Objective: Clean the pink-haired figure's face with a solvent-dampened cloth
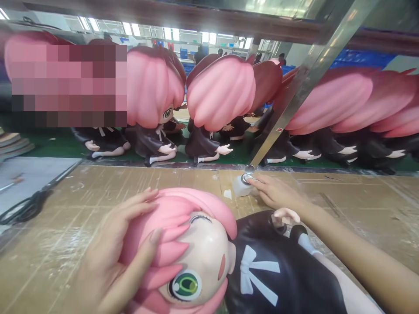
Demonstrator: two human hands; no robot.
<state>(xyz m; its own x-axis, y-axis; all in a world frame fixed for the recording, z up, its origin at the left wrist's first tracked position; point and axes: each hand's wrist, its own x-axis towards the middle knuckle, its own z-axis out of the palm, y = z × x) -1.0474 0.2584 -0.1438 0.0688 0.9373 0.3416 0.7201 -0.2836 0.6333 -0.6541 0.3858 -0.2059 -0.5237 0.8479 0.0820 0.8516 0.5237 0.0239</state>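
Pink-haired figure (209, 257): lies on its back across the cardboard-covered tabletop (360, 205), just before us; head toward our left, black dress and white bow toward our right.
Long axis: runs left to right, roughly across our view and tilting a little toward the near right corner.
Left hand (118, 253): we cup the pink hair, fingers (144, 198) spread wide over the crown and thumb laid on the fringe, touching, not clamped.
Right hand (278, 194): reaches past the figure's raised arm, away from us, to the small white bottle (241, 185); fingertips rest on its metal cap, fingers narrow and nearly straight. We cannot tell whether they pinch or only press.
Bottle from figure: just beyond the shoulder, near but apart, upright.
Nearer hand: left for the head, right for the bottle.
Behind: a row of like figures (216, 104) seated on a green shelf; black scissors (26, 207) at far left.
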